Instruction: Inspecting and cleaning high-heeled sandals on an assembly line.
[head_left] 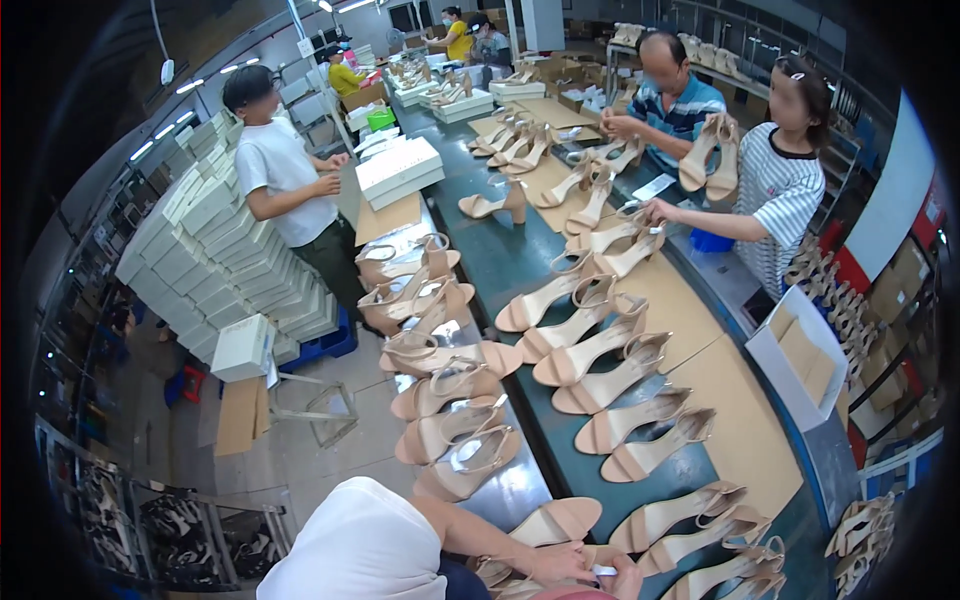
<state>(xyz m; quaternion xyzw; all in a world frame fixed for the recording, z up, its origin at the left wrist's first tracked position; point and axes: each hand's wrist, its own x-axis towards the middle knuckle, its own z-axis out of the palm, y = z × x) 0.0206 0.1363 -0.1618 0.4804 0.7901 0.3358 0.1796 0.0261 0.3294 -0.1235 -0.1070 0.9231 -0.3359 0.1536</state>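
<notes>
At the lower edge, my left hand [560, 564] and my right hand [626, 577] come together over a beige sandal [598, 552], mostly hidden by the fingers. The fingers of both hands are closed on it. A small white piece [604, 570], perhaps a tag or sticker, shows between them. My left forearm comes out of a white sleeve [355, 545]. Just beyond my left hand lies another beige open-toe sandal [560, 520]. Right of my hands, several ankle-strap sandals [680, 515] lie in a row.
A long green conveyor belt [545, 420] carries rows of sandals away from me. More sandals [455, 400] line a metal side ledge at left. White shoeboxes [400, 170] stand farther along, stacked boxes [230, 235] behind a person. Two people at right handle sandals [712, 160]; an open box [800, 350] sits nearer.
</notes>
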